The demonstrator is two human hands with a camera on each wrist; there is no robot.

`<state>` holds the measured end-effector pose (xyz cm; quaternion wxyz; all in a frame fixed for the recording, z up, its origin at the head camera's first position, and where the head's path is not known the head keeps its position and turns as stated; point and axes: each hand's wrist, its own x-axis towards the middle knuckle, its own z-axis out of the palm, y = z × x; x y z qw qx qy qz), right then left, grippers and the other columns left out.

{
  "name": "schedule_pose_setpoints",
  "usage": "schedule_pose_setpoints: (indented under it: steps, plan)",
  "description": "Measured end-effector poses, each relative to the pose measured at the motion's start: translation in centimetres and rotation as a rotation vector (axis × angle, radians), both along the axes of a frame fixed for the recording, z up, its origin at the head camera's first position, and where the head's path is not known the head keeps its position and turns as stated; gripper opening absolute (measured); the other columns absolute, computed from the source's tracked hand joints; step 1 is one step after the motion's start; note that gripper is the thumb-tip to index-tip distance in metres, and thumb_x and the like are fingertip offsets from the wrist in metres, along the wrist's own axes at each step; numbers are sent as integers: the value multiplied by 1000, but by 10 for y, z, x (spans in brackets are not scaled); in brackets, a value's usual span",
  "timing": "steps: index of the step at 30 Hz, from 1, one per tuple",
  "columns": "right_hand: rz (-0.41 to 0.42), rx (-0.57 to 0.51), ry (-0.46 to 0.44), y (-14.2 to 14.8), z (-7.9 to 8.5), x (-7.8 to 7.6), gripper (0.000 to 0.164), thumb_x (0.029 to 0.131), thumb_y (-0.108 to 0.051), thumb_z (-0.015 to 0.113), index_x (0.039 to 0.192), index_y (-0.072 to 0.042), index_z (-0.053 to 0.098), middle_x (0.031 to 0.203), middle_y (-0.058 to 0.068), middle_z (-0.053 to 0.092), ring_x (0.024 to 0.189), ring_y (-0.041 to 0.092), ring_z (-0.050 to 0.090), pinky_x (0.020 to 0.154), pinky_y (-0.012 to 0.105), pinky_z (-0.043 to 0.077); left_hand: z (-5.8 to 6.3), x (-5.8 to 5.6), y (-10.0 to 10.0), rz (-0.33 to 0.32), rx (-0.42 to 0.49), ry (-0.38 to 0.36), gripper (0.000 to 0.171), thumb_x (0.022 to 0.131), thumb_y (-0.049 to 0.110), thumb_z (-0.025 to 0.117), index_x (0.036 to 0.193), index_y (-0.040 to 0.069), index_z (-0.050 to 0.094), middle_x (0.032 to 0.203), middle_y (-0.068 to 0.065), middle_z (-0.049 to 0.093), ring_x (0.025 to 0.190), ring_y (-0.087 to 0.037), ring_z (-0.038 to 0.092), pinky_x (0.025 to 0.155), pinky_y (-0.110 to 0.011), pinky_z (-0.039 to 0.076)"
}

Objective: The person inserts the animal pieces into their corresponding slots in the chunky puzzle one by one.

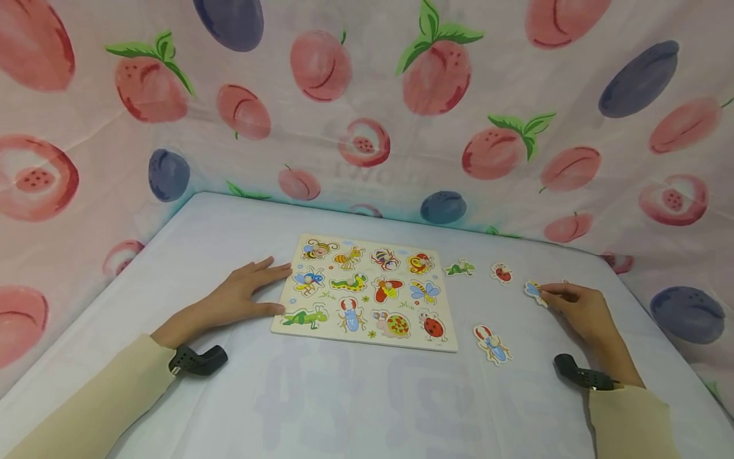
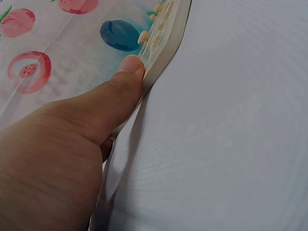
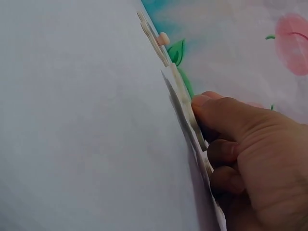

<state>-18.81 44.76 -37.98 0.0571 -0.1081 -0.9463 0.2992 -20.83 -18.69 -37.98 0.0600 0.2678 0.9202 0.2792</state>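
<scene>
A wooden insect puzzle board (image 1: 367, 299) lies flat on the table. My left hand (image 1: 241, 293) is at its left side, fingers extended; in the left wrist view the thumb (image 2: 125, 74) touches the board's edge. Right of the board, my right hand (image 1: 585, 312) pinches a blue-winged dragonfly piece (image 1: 532, 291) at or just above the table; the exact height is unclear. Nearby lie a green grasshopper piece (image 1: 460, 268), a red ladybug piece (image 1: 501, 273) and a blue stag beetle piece (image 1: 493, 345) with a knob. Several knobbed pieces sit in the board.
White cloth covers the table (image 1: 367, 408). Behind and beside it hangs a fruit-patterned curtain (image 1: 321, 146). A dark wrist camera (image 1: 197, 361) sits on the left wrist, another dark camera (image 1: 582, 375) on the right.
</scene>
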Motion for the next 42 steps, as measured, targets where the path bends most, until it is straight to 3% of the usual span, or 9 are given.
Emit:
schedule_pose_setpoints:
  steps: [4,6,12,18,33,42]
  plan:
    - [14,31,-2,-3,3,-1,47,93,-46,58,117,-6,66,121,20,59,109,34,49,83,44,45,0,0,0,5,1,-1,81,81,53,69,146,15,41,152,-3,35,142,-37,14,109,-62,10]
    - [26,46,-1,-5,6,-2,48,93,-47,58,117,-7,66,121,19,59,108,33,50,79,39,45,0,1,0,5,-3,1,80,81,53,69,146,15,41,152,-2,35,143,-37,14,109,-62,10]
    - [50,44,-7,-10,11,-6,49,92,-49,58,119,-9,65,122,18,59,107,33,52,80,39,47,-1,0,0,-5,-4,14,81,81,53,69,146,14,41,152,-2,35,143,-36,14,109,-61,10]
    - [88,61,22,-19,21,-5,45,92,-47,60,116,-10,67,114,15,63,94,26,51,64,20,44,-3,0,0,-7,-6,14,81,81,54,69,146,14,41,152,-2,35,143,-35,14,110,-60,10]
    - [192,99,127,-44,48,-6,36,92,-41,63,110,-11,71,91,9,65,77,21,46,57,25,39,-4,-3,-1,-3,-8,20,81,81,55,69,147,16,41,152,-1,35,143,-36,14,110,-60,10]
    - [220,86,170,-67,65,-7,35,90,-41,65,108,-12,72,89,8,67,75,21,48,57,24,41,-4,-2,-1,-1,-3,18,82,81,55,68,147,16,41,152,-1,35,142,-37,14,109,-61,10]
